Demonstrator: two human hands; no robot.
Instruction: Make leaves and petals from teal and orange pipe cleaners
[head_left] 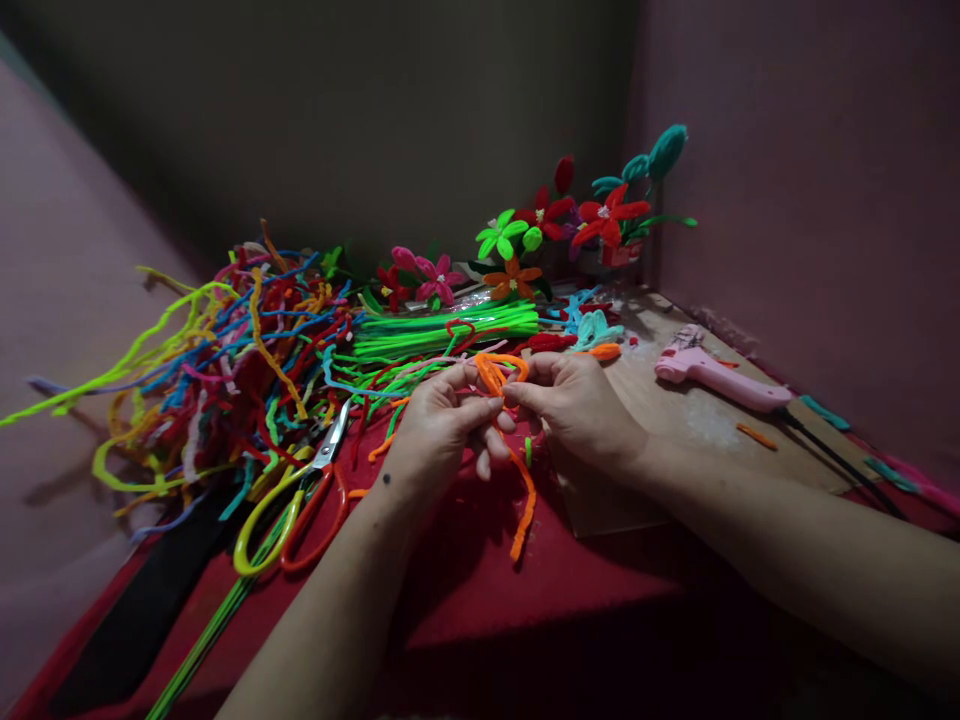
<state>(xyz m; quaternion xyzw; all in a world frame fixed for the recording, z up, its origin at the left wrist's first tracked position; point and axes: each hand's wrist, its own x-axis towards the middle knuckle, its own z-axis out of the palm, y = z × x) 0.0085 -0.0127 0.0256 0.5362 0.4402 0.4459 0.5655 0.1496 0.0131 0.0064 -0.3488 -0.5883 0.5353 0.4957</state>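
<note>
Between both hands is an orange pipe cleaner (523,508), bent into loops at the top, with a loose tail hanging down over the red cloth. My left hand (450,415) pinches the base of the loops between thumb and fingers. From the other side, my right hand (585,405) grips the same spot with thumb and forefinger. Just behind the right hand lies a finished orange petal shape (604,352). Scissors (300,510) with one yellow and one red handle rest left of my left hand, blades pointing away.
A tangled heap of coloured pipe cleaners (225,370) fills the left. Behind my hands lies a bundle of green pipe cleaners (450,330). Pipe-cleaner flowers (611,215) stand at the back. On the right, a pink glue gun (720,375) with a black cord lies on a board (652,400).
</note>
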